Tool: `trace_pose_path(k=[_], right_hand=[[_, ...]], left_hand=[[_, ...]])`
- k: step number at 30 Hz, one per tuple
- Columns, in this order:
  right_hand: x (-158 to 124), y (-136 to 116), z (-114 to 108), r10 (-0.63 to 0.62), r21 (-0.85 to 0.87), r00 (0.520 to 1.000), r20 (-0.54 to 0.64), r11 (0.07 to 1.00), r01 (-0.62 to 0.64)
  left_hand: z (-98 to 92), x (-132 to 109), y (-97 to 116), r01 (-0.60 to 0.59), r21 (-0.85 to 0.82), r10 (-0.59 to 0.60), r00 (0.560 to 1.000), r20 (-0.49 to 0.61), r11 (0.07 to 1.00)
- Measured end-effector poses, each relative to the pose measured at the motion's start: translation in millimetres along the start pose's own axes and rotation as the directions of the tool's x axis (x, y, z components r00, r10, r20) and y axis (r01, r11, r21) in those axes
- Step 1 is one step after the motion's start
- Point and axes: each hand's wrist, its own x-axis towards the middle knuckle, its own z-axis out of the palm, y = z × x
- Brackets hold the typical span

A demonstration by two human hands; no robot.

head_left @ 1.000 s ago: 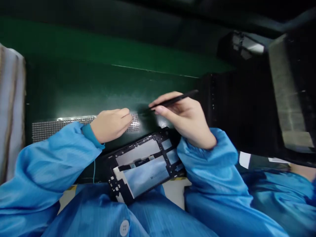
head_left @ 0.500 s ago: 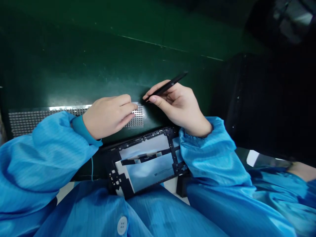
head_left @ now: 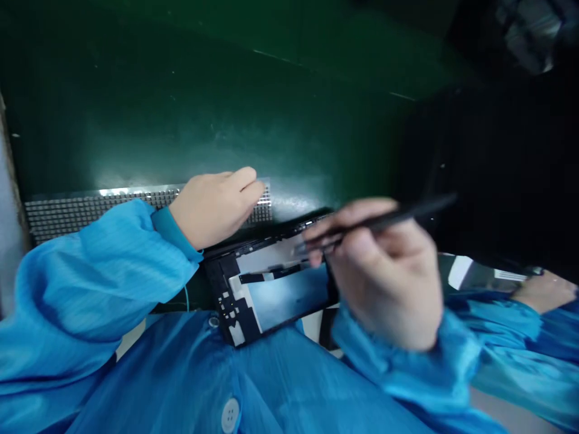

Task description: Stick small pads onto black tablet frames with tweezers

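My left hand (head_left: 217, 205) rests on the right end of a long sheet of small square pads (head_left: 67, 218), its fingers closed and pressed against the sheet. The fingertips themselves are partly hidden. My right hand (head_left: 384, 271), smeared by motion, is wrapped round black tweezers (head_left: 407, 210), whose tips point left. Those tips hover over the opened tablet (head_left: 289, 298), and I cannot make out whether anything is between them. The tablet lies tilted near my lap, with its black frame, pale inner panel and a dark ribbon cable across the middle.
A green work surface (head_left: 253, 108) stretches ahead. Large dark material (head_left: 493, 175) covers the right side. Another person's hand (head_left: 545, 290) and blue sleeve are at the lower right, near a white object (head_left: 461, 272).
My right hand with the tweezers has come down and right, from the pad sheet's end to over the tablet. My left hand stays on the sheet. The view has shifted slightly.
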Motion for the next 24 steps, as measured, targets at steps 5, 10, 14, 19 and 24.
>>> trace_pose_path(k=[5,10,14,19,24], right_hand=[[-71,52,54,-0.132,-0.138,0.944,-0.303,0.986,0.094],[-65,66,63,-0.219,-0.344,0.929,-0.299,0.933,0.109],[-63,63,62,-0.229,-0.341,0.932,-0.280,0.932,0.126],[-67,48,59,-0.230,-0.400,0.954,-0.190,0.906,0.139],[-28,2,24,-0.132,-0.420,0.986,-0.101,0.904,0.078]], left_hand=[[-0.7,-7,-2,-0.028,-0.028,0.029,1.000,0.003,0.999],[-2.9,-6,-2,-0.040,-0.089,0.039,0.999,-0.009,0.995],[-5.9,-5,1,0.004,-0.094,0.003,0.997,0.072,0.996],[-4.4,-6,-1,0.005,-0.076,0.000,0.998,0.064,0.997],[-1.7,-8,-11,-0.063,-0.102,0.064,0.998,0.010,0.993]])
